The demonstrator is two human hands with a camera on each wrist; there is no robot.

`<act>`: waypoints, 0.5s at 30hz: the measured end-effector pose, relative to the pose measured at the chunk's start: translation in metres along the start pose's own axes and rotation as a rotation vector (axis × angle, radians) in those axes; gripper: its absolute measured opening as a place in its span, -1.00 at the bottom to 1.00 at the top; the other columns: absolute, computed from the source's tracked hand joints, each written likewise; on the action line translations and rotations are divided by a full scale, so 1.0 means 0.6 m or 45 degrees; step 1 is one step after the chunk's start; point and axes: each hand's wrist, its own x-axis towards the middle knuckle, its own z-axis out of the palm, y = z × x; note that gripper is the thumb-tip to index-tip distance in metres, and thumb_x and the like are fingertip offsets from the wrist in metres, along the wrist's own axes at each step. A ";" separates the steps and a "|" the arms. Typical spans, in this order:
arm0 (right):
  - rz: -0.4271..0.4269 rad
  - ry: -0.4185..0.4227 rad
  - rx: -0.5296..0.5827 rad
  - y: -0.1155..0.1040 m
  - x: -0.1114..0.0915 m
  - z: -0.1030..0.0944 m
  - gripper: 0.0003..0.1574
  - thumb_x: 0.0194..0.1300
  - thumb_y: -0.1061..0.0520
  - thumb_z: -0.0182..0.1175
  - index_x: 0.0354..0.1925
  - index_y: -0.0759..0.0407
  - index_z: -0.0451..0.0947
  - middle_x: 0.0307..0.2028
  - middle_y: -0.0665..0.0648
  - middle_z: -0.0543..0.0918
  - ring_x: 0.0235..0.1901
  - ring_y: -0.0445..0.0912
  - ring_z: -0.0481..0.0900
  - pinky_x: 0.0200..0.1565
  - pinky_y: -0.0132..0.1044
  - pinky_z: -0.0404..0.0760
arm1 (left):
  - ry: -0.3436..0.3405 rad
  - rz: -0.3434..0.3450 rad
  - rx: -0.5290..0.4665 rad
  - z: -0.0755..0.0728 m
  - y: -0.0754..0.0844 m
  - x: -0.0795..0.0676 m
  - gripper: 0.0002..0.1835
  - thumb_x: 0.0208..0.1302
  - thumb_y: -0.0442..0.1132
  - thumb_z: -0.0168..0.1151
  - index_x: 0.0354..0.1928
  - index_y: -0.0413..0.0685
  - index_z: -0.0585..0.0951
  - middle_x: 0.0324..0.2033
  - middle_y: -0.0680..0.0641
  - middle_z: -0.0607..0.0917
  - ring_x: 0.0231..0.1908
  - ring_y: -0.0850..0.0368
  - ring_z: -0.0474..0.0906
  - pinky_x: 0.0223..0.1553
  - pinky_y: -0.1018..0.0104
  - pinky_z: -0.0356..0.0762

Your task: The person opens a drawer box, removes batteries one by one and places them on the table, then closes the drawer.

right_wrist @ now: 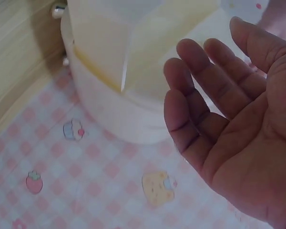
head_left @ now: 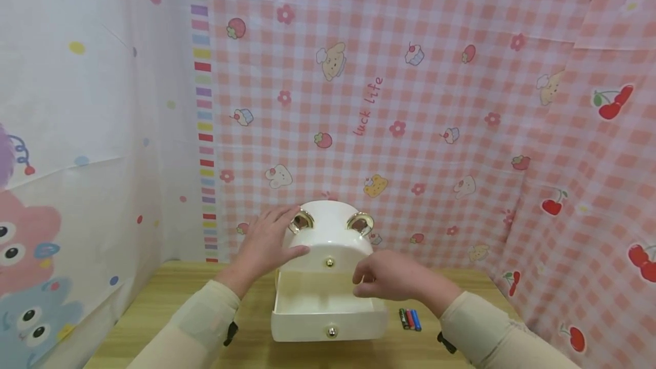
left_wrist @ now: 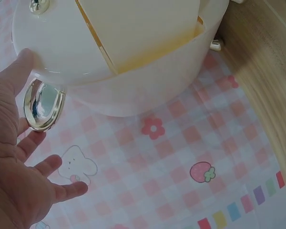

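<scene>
A white storage box (head_left: 328, 224) with a rounded top and two gold-rimmed ears stands on the table. Its lower drawer (head_left: 328, 326), with a gold knob, is pulled out towards me and its pale inside shows. My left hand (head_left: 269, 241) rests at the box's upper left, thumb against the front and fingers spread around the left gold-rimmed ear (left_wrist: 44, 106). Over the right side of the drawer hovers my right hand (head_left: 389, 275), palm inward with loosely bent fingers and nothing in them. In the right wrist view its fingertips (right_wrist: 176, 71) overlap the box.
On the wooden table (head_left: 215, 323), right of the drawer, several small battery-like cylinders (head_left: 410, 319) lie side by side in dark, red and blue. A pink checked cloth (head_left: 435, 90) hangs close behind the box and along the right; a white printed cloth (head_left: 92, 101) hangs on the left.
</scene>
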 end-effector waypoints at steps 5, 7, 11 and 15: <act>0.006 -0.100 0.017 -0.013 0.039 0.020 -0.81 0.34 -0.03 0.45 -0.22 0.04 0.83 -0.31 -0.05 0.84 -0.32 -0.29 0.68 -0.19 -0.34 0.68 | -0.036 -0.026 -0.005 -0.001 0.000 0.001 0.07 0.16 0.27 0.58 0.63 0.03 0.35 0.49 -0.18 0.51 0.50 -0.25 0.37 0.45 -0.58 0.25; -0.025 -0.129 0.015 -0.018 0.055 0.028 -0.82 0.33 -0.01 0.45 -0.25 0.07 0.84 -0.35 -0.05 0.84 -0.36 -0.31 0.66 -0.22 -0.38 0.66 | -0.046 -0.033 -0.008 -0.002 -0.001 0.001 0.08 0.16 0.27 0.58 0.64 0.06 0.34 0.50 -0.17 0.50 0.52 -0.25 0.35 0.47 -0.61 0.19; -0.021 -0.203 -0.039 -0.034 0.083 0.044 -0.80 0.34 -0.03 0.43 -0.33 0.04 0.85 -0.49 -0.07 0.81 -0.50 -0.34 0.61 -0.34 -0.44 0.57 | -0.044 -0.028 0.028 -0.001 -0.001 0.002 0.05 0.17 0.29 0.57 0.62 0.08 0.37 0.49 -0.15 0.50 0.52 -0.24 0.33 0.48 -0.60 0.18; 0.098 -0.330 -0.029 -0.050 0.106 0.058 -0.69 0.40 -0.12 0.39 -0.41 0.00 0.81 -0.54 -0.02 0.79 -0.55 -0.24 0.65 -0.44 -0.41 0.52 | -0.042 -0.027 0.070 -0.003 0.000 0.004 0.03 0.18 0.32 0.54 0.60 0.06 0.40 0.48 -0.13 0.51 0.51 -0.23 0.34 0.46 -0.58 0.22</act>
